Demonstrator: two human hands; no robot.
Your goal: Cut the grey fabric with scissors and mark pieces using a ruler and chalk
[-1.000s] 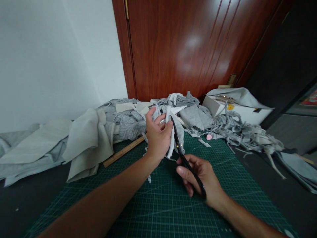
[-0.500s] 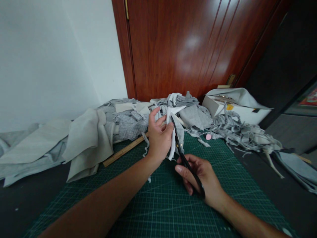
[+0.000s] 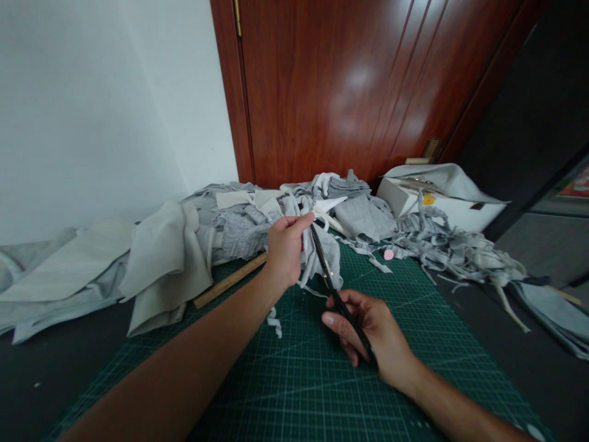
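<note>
My left hand (image 3: pixel 288 248) is closed, thumb and fingers pinched on a piece of light grey cloth (image 3: pixel 324 255) that hangs down to its right over the mat. Black scissors (image 3: pixel 338 298) are in my right hand (image 3: pixel 368 328), its fingers wrapped round the handles. The blades point up and away, their tips close to my left thumb and in front of the cloth. Whether the blades are parted is hard to make out.
Green cutting mat (image 3: pixel 294 380) lies beneath. Behind it are heaped grey cloths (image 3: pixel 243 230), a wooden ruler (image 3: pixel 230 281), a white box (image 3: pixel 460 209), tangled strips (image 3: pixel 460 245) and a pink disc (image 3: pixel 389 253). Folded pale fabric (image 3: pixel 156 245) lies left; a curled scrap (image 3: pixel 275 322) is nearer.
My left hand has shifted slightly left, and its spread fingers have closed into a pinch. The white strip along the blades no longer hangs there. The scissors have moved slightly left.
</note>
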